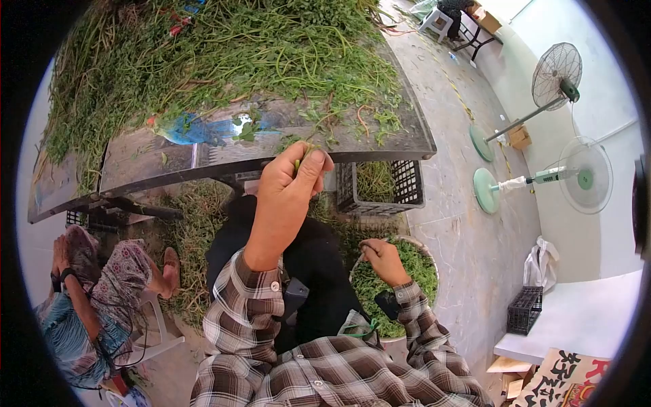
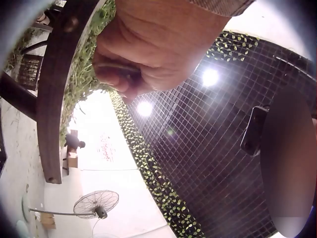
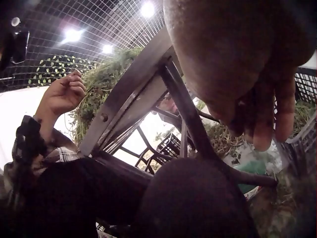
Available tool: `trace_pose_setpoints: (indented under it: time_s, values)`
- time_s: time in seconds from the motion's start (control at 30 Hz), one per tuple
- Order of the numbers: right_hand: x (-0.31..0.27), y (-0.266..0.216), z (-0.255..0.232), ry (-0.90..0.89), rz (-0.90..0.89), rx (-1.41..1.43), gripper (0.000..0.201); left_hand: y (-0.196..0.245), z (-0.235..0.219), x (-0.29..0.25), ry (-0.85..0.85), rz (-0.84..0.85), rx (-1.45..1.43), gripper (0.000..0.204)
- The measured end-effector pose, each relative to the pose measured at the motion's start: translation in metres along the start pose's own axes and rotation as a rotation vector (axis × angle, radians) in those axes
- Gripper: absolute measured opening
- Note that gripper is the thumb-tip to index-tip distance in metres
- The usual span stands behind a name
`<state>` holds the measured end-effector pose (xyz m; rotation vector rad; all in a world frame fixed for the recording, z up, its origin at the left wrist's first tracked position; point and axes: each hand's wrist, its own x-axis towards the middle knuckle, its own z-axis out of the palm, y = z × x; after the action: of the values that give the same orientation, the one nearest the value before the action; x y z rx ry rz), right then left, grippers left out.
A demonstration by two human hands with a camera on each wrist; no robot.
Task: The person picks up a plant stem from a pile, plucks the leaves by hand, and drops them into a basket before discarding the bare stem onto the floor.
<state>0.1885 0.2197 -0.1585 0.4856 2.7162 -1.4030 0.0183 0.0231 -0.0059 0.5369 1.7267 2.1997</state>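
At the near edge of the table (image 1: 234,161), my left hand (image 1: 278,203) pinches a short green stem (image 1: 297,164) between thumb and curled fingers. In the left wrist view the same hand (image 2: 158,44) is seen from close by, its fingers bent. A heap of leafy green stems (image 1: 251,54) covers most of the tabletop. Low on the right, my right hand (image 1: 386,262) hangs over a round basket (image 1: 436,271) full of picked greens (image 1: 413,268). In the right wrist view its fingers (image 3: 265,116) point loosely downward, with nothing visible in them.
A black plastic crate (image 1: 380,205) with stems stands under the table's right corner. More stems (image 1: 190,251) lie on the floor left of my legs. A seated person (image 1: 88,305) is at the left. Two fans (image 1: 556,74) stand along the right wall, with another crate (image 1: 525,311) nearer.
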Motion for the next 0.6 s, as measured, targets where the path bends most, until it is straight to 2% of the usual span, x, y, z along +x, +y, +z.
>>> trace_pose_setpoints:
  time_s: [0.6]
  values:
    - [-0.001, 0.014, 0.011, -0.013, 0.037, 0.042, 0.023, 0.001, -0.002, 0.000, -0.010, -0.011, 0.026, 0.028]
